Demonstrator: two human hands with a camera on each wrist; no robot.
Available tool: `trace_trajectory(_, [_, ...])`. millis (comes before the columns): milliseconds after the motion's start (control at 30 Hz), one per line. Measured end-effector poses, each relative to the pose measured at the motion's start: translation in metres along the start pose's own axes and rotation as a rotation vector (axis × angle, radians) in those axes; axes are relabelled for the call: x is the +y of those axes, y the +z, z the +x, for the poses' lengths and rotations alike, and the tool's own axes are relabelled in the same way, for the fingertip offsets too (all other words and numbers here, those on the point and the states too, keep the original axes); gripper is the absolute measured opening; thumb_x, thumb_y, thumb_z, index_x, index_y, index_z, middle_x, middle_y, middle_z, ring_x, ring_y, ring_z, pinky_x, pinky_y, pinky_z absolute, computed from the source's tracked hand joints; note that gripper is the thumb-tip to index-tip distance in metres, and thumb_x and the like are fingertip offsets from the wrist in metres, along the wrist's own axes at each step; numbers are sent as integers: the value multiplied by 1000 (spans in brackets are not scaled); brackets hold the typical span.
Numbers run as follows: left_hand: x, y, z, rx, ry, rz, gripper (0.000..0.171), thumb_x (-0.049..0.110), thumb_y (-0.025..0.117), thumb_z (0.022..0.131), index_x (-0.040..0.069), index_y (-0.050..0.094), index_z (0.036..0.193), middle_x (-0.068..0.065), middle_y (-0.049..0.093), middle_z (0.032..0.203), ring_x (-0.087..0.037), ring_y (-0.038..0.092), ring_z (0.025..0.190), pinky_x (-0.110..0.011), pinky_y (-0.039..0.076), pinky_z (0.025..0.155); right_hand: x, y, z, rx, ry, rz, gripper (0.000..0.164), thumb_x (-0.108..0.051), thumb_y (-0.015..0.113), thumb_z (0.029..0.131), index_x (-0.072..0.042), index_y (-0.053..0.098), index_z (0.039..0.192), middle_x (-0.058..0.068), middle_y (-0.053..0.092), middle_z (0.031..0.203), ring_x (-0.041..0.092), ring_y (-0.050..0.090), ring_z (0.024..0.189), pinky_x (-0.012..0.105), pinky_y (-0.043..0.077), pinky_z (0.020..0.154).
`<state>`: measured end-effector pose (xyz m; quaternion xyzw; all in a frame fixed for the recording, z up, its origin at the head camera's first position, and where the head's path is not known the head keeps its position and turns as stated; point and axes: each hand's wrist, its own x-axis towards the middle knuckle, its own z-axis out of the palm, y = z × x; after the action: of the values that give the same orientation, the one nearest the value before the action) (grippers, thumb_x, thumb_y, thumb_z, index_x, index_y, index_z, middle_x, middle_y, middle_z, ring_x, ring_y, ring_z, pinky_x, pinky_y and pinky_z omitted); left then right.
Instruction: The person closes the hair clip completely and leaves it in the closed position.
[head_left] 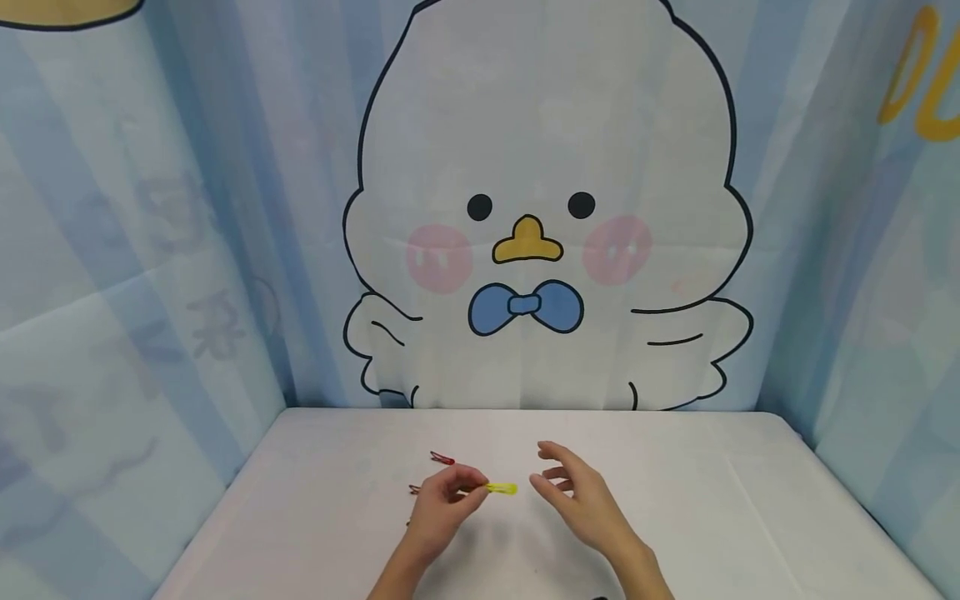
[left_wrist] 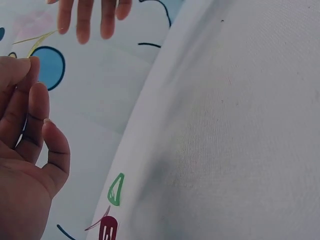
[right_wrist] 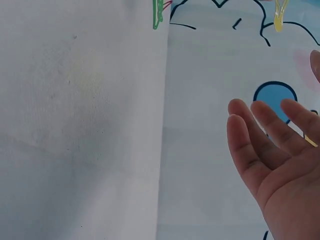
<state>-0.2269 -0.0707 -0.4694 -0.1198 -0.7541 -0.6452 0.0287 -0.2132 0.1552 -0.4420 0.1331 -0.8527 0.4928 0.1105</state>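
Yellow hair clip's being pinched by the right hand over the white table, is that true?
Not quite: the head view shows the left hand pinching the yellow hair clip over the white table, not the right hand.

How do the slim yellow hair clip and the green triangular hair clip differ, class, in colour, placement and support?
Colour: the slim yellow hair clip is bright yellow; the triangular hair clip is green.
Support: the yellow one is pinched in the person's left grip; the green one lies untouched on the white table.
Placement: the green clip is near a dark red slotted clip; the yellow clip is farther from it.
Shared: both have openings.
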Motion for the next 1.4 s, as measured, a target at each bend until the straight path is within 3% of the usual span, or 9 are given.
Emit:
trace_trajectory(300, [0,4,-2,21,-17,-93,20,7,73,92,-5,67,107,-6,70,98,-20,64,93,-25,52,78,0,5,0,-32,-4,72,38,-23,74,94,-9,62,127,5,66,117,15,68,96,28,53,79])
trace_trajectory(567, [2,9,-2,14,-9,-129,17,9,73,93,-1,68,107,-6,70,100,-20,64,94,-26,52,79,-1,8,-1,-60,14,111,36,-24,75,93,-7,63,121,7,67,109,14,67,88,27,53,75])
trace_trajectory(900, [3,12,-5,26,-20,-108,16,8,73,92,0,69,106,-4,70,98,-19,64,93,-27,52,77,-3,12,-3,-129,23,171,22,-16,73,94,-1,65,107,4,67,91,14,65,76,26,54,69])
trace_trajectory(1400, [5,17,-6,26,-22,-80,18,10,76,90,1,70,104,-3,71,95,-19,65,91,-28,51,75,-5,14,-2,-113,23,199,15,-13,74,93,-2,65,98,3,67,82,14,63,69,26,52,64])
